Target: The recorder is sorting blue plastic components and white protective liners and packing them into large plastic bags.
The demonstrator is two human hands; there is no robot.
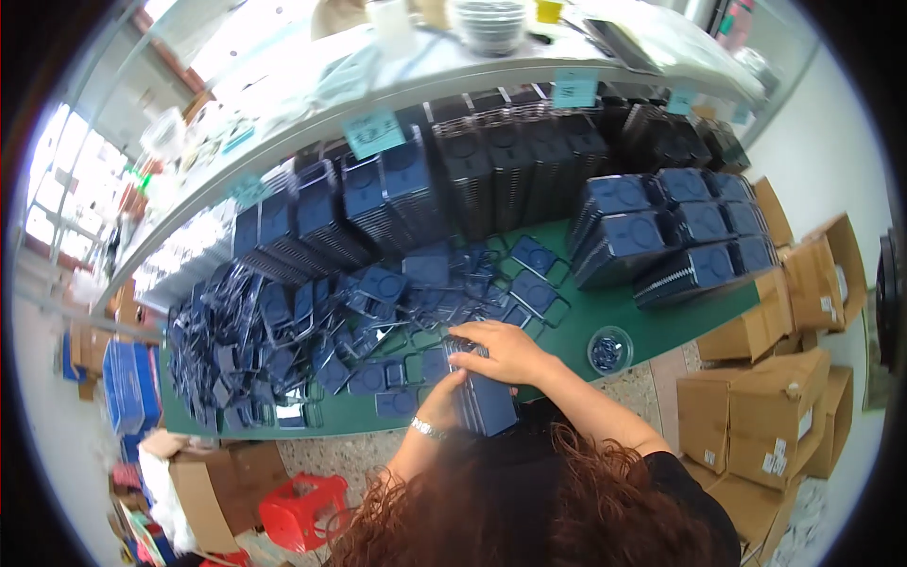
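Observation:
A stack of flat, dark blue rectangular pieces (488,406) stands between my two hands at the front edge of the green table. My left hand (440,403), with a metal-banded watch or bracelet at its wrist, is closed on the stack's left side. Across the top and right side lies my right hand (505,353), its fingers bent over the far end. Its thumb points toward the left hand. Parts of the fingers are hidden behind the stack. Loose blue pieces with hinged frames (378,376) lie just left of the hands, some with a round ring on the face.
A tangled heap of blue pieces (236,340) covers the table's left. Tall stacks (505,156) line the back under a shelf (312,123); more stacks (628,231) stand right. Nearby are a small tub of metal parts (609,351), cardboard boxes (756,416) and a red stool (302,510).

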